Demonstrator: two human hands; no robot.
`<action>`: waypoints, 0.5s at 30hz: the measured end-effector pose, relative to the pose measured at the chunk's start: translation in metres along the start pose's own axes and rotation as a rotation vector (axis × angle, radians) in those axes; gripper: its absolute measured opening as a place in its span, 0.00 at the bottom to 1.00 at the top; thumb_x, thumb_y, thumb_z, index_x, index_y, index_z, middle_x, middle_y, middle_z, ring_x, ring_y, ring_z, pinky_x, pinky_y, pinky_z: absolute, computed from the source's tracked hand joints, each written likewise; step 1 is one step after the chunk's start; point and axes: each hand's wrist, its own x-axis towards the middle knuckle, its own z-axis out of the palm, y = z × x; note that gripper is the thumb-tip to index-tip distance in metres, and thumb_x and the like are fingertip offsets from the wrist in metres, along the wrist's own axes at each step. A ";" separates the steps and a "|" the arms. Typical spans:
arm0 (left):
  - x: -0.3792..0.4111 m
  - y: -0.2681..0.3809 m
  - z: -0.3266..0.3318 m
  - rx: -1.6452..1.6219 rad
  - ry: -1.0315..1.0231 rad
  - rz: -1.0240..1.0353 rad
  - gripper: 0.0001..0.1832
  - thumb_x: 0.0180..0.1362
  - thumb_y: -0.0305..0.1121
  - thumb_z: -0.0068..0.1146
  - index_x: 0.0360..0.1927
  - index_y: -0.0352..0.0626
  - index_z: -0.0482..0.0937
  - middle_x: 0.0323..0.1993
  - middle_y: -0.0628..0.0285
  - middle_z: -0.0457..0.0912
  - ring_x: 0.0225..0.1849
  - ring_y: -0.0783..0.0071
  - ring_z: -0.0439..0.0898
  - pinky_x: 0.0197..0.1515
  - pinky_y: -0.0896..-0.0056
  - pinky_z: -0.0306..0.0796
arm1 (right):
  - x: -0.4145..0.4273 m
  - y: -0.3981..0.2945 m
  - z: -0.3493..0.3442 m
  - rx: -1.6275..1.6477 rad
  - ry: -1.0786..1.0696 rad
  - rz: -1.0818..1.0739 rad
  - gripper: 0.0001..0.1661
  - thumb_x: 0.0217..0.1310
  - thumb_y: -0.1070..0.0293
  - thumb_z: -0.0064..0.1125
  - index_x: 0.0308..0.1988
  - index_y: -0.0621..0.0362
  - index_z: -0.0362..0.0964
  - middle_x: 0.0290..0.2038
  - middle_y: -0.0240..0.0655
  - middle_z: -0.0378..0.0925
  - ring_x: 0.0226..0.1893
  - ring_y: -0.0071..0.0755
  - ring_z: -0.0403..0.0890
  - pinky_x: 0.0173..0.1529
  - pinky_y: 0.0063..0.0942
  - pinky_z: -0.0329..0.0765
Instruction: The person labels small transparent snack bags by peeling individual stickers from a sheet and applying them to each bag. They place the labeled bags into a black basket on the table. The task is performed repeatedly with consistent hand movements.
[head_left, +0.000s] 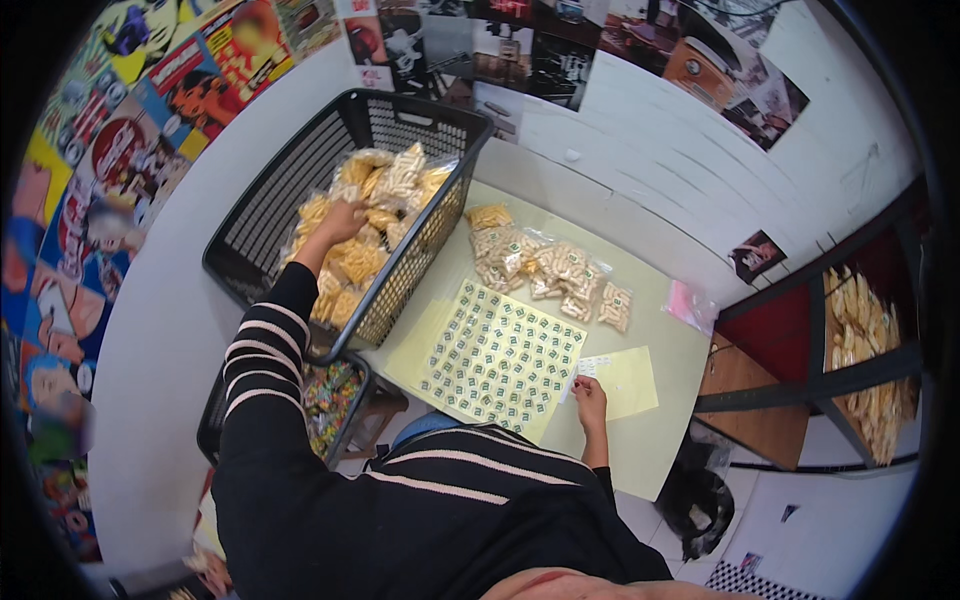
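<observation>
My left hand reaches into a black plastic basket and touches plastic bags of pale and yellow snacks. Whether its fingers grip a bag is hard to see. Over the table's right part, my right hand has its fingertips together at the edge of a small white label sheet. Anything pinched there is too small to tell. Left of that hand lies a large yellowish sheet of round printed stickers. Behind the sheet are several transparent snack bags, some bearing a round sticker.
Under the label sheet is a plain yellow sheet. A pink plastic packet lies by the table's right edge. A lower basket of colourful wrapped items stands left. Shelves with bagged goods are right. Another person's hand appears lower left.
</observation>
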 end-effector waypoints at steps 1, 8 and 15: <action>0.006 0.003 0.012 0.086 -0.025 -0.043 0.22 0.55 0.40 0.55 0.53 0.45 0.73 0.47 0.41 0.75 0.54 0.47 0.70 0.55 0.53 0.64 | -0.003 -0.001 0.004 0.016 0.020 -0.021 0.15 0.59 0.77 0.47 0.47 0.65 0.69 0.40 0.37 0.77 0.38 0.28 0.79 0.39 0.22 0.73; 0.039 -0.013 0.060 0.290 -0.101 -0.144 0.22 0.52 0.35 0.54 0.49 0.32 0.73 0.61 0.35 0.57 0.57 0.40 0.65 0.57 0.48 0.62 | -0.035 -0.017 0.013 0.037 0.164 0.085 0.15 0.60 0.76 0.48 0.47 0.65 0.69 0.42 0.39 0.77 0.39 0.30 0.79 0.42 0.23 0.73; 0.064 -0.029 0.020 0.179 0.376 -0.120 0.19 0.46 0.30 0.57 0.42 0.29 0.75 0.42 0.44 0.71 0.46 0.48 0.71 0.48 0.55 0.67 | -0.064 0.004 0.017 0.108 0.281 0.166 0.14 0.61 0.73 0.49 0.47 0.64 0.69 0.41 0.38 0.78 0.39 0.30 0.80 0.42 0.23 0.73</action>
